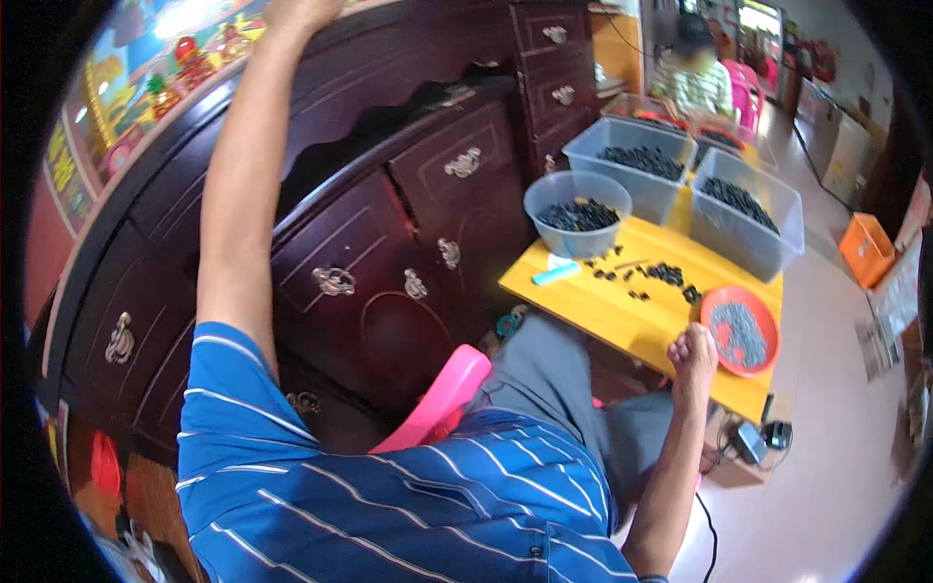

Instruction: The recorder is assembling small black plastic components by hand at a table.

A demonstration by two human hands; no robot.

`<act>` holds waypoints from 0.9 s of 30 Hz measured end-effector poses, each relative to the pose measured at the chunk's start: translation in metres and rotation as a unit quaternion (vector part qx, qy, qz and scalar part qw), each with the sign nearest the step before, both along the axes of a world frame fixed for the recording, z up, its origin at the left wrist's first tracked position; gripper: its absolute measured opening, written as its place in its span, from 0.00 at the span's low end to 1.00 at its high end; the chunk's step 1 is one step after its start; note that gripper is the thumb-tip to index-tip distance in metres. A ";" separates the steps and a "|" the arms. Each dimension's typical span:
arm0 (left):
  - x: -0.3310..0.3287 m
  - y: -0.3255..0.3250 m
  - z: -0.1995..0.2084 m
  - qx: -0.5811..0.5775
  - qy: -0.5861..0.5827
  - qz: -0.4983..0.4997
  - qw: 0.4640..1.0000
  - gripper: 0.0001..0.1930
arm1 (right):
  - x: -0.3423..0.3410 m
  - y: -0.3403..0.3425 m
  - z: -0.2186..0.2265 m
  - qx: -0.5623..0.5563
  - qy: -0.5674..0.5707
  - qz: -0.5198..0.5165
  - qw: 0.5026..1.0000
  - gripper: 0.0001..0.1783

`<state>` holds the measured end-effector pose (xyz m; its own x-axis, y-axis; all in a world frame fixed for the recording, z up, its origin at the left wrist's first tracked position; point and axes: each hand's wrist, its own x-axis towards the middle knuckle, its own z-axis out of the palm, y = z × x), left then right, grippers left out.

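Note:
My left arm stretches up and forward over the dark cabinet top, and my left hand (303,12) is cut off by the upper edge, so its fingers are hidden. Beside the red-orange bowl (768,328), my right hand (693,352) rests at the yellow table's near edge with its fingers curled closed. Whatever it may hold cannot be made out. Small grey pieces (739,335) lie in that bowl. Several small black parts (669,275) are scattered on the yellow table (622,316), near a light-blue handled tool (556,275).
A round clear tub (578,241) and two clear bins (622,183) (748,251) of black parts stand on the table. A person (695,83) sits at the far end. The dark cabinet (389,233) borders the left. A pink chair (442,403) is beneath me; an orange crate (868,255) stands right.

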<state>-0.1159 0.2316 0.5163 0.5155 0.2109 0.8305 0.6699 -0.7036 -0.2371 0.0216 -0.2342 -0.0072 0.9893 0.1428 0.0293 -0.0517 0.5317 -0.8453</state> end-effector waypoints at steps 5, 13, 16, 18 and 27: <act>0.041 -0.062 -0.081 0.151 -0.083 -0.263 0.949 0.09 | -0.011 0.006 0.007 -0.058 0.017 0.022 0.998 0.11; 0.055 -0.203 -0.352 -0.306 0.252 -0.606 0.690 0.11 | -0.030 0.027 0.006 -0.153 -0.020 0.158 0.975 0.13; 0.060 -0.229 -0.416 -0.422 0.258 -0.618 0.611 0.10 | -0.037 0.033 0.006 -0.166 -0.014 0.200 0.966 0.13; 0.062 -0.236 -0.439 -0.423 0.259 -0.614 0.614 0.08 | -0.039 0.036 0.007 -0.162 -0.032 0.232 0.958 0.13; 0.057 -0.225 -0.471 -0.487 0.183 -0.596 0.612 0.07 | -0.038 0.047 -0.006 -0.176 -0.055 0.263 0.947 0.13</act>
